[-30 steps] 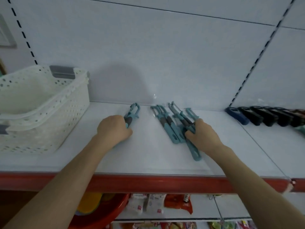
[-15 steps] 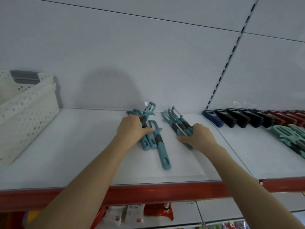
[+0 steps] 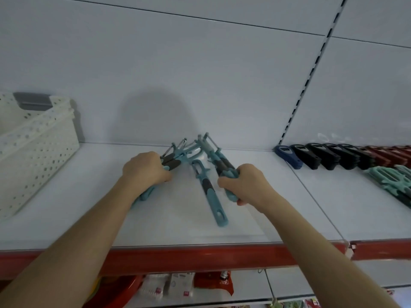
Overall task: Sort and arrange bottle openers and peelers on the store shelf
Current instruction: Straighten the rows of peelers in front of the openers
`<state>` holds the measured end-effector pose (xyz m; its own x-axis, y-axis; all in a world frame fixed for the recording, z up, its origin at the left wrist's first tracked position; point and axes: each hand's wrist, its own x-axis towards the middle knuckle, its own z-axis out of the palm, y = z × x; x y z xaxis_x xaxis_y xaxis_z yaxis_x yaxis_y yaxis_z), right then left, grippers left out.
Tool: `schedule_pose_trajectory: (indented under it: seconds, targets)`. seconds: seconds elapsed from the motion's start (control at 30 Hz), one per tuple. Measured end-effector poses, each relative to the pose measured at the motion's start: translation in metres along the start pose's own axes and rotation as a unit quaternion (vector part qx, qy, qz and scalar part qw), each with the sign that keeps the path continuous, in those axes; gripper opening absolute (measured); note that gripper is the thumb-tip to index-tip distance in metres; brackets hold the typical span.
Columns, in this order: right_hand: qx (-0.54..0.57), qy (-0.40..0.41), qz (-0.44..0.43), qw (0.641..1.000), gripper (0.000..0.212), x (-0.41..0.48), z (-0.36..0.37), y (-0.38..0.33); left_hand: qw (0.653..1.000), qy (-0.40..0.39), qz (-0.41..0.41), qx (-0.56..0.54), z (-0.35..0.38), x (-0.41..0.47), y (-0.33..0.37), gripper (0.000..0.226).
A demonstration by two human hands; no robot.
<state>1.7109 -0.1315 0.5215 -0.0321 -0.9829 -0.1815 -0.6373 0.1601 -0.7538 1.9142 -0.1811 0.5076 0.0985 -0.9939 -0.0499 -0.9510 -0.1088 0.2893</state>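
While your hands clutch peelers, one loose peeler lies between them on the shelf.
Your left hand grip holds the left bundle, your right hand grip the right bundle, at 12 o'clock.

Both arms outstretched; left grip and right grip each clenched round peelers.

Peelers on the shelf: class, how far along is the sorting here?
Done: bottle openers stand in a row at right. In hand: the left hand grips one bunch of peelers, the right hand another bunch. To do: one loose peeler lies between them, unplaced.
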Motion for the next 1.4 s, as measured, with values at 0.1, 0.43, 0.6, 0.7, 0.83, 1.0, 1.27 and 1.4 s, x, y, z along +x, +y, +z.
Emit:
schedule_pose_trajectory:
  seconds: [0.1,0.43,0.6,0.7,0.83,1.0,1.27,1.4]
  targets:
    - [-0.065,-0.024,-0.010,0.998,0.025,-0.001,0.017,-0.003,0.991,-0.003,-0.015,-0.130,-0.005,-0.001,-0.012,0.023]
    - [-0.234,-0.004,-0.035,0.972,0.033,0.007,0.029,-0.008,0.899,0.014,0.036,-0.437,-0.016,-0.028,-0.018,0.012]
    - [0.115,0.046,-0.070,0.990,0.012,-0.001,0.022,-0.002,0.824,-0.048,0.032,-0.563,-0.011,-0.040,-0.001,0.012]
    - [0.217,0.045,-0.143,0.964,0.012,-0.010,0.022,-0.005,0.777,-0.074,0.045,-0.623,-0.001,-0.044,0.021,0.015]
    - [0.215,0.045,-0.203,0.954,0.012,-0.014,0.027,0.004,0.750,-0.069,0.115,-0.647,0.010,-0.049,0.039,0.016]
    - [0.189,-0.005,-0.229,0.955,0.016,-0.013,0.029,0.020,0.755,-0.053,0.182,-0.628,0.018,-0.053,0.044,0.034]
    - [0.163,-0.045,-0.271,0.948,0.043,-0.009,0.026,0.013,0.747,0.009,0.196,-0.635,0.016,-0.059,0.043,0.043]
    - [0.133,-0.030,-0.269,0.953,0.045,-0.009,0.031,0.014,0.755,-0.038,0.202,-0.623,0.019,-0.062,0.037,0.057]
